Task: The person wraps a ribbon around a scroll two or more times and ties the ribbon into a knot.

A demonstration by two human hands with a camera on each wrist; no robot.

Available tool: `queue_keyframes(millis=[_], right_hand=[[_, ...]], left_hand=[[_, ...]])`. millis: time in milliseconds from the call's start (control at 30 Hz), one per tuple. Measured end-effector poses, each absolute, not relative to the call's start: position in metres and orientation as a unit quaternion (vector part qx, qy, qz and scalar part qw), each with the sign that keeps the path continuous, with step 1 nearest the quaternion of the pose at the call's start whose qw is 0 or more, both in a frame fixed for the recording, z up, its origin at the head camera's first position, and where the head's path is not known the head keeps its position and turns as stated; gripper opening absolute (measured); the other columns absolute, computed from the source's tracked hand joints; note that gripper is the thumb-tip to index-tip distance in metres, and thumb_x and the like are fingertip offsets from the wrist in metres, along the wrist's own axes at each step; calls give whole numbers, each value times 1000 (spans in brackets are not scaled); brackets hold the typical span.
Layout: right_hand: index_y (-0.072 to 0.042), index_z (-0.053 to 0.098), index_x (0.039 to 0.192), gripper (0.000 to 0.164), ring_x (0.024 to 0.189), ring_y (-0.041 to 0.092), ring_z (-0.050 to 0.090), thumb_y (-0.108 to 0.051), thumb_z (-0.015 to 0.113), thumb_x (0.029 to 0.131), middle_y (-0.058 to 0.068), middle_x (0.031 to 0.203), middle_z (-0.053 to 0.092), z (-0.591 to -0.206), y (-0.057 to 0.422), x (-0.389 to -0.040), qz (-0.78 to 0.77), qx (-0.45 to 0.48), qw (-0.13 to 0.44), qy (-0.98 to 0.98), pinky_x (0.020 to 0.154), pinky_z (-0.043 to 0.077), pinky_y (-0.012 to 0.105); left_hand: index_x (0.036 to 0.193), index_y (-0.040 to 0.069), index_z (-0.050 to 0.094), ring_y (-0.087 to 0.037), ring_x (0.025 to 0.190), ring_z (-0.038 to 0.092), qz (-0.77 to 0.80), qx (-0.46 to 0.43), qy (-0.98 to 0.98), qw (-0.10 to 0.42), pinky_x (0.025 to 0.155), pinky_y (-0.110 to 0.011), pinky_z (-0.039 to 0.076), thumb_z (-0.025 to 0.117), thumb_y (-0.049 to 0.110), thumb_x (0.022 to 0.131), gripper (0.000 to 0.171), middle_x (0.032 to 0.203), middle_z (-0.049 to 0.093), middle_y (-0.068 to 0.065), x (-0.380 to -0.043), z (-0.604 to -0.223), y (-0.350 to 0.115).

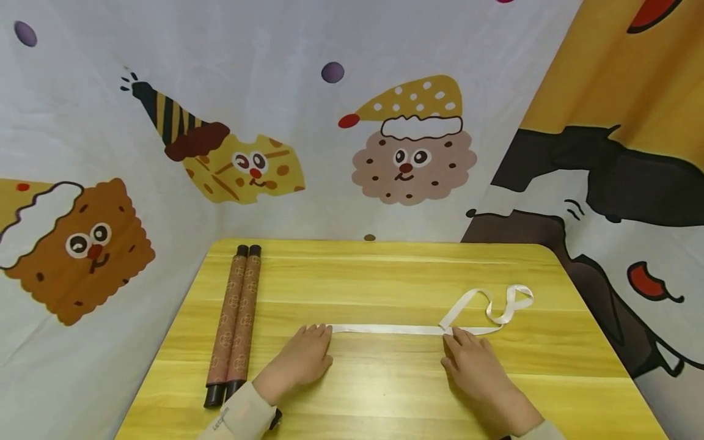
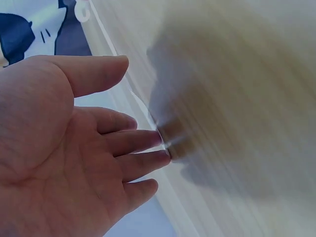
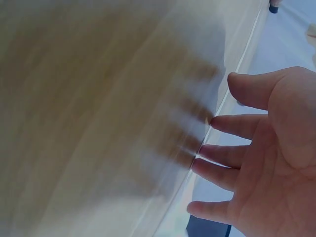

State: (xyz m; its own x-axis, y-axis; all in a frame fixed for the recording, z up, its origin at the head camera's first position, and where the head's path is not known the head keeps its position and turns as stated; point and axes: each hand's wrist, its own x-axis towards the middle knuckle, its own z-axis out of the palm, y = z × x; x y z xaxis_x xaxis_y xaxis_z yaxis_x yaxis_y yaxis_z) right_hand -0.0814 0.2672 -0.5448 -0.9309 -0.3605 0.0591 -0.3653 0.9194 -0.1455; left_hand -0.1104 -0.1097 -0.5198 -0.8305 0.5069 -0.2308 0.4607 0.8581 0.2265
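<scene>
A white ribbon (image 1: 385, 329) lies stretched straight across the wooden table between two hands, and its loose right part curls in loops toward the back right. My left hand (image 1: 304, 359) presses the ribbon's left end with its fingertips. In the left wrist view the left fingers (image 2: 143, 165) are nearly straight, with the thumb held apart. Farther right, my right hand (image 1: 477, 366) touches the ribbon where it crosses over itself. Its fingers (image 3: 217, 177) look straight and spread in the right wrist view, fingertips down on the ribbon line.
Two brown patterned scrolls (image 1: 233, 318) with black ends lie side by side on the left of the table (image 1: 385, 391), close to the left forearm. Behind the table hangs a white curtain (image 1: 308, 201) with cartoon prints.
</scene>
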Motion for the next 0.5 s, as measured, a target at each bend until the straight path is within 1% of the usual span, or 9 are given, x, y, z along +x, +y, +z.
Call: queue_keyframes(millis=[267,433,500], right_hand=[[1,55,127,53,120,40,41,-33,64,88,26,134,48,-540,276,-84,78,170,8,-982,89,33,73],[1,55,126,52,119,41,41,-32,65,87,26,132,48,-539,279,-87,79,169,9,-982,89,33,74],[1,55,126,53,119,41,41,-32,65,87,27,132,48,-539,280,-87,80,171,11,-982,88,32,74]], left_hand=[[141,0,39,-40,127,33,77,234,960,135,106,-56,27,56,30,93,59,141,41,-24,-118,-514,-136],[139,0,41,-42,127,32,69,221,961,152,106,-59,26,57,30,93,58,140,42,-22,-123,-507,-146],[138,-2,41,-42,127,31,63,212,961,163,107,-58,25,57,30,92,58,140,42,-22,-124,-505,-150]])
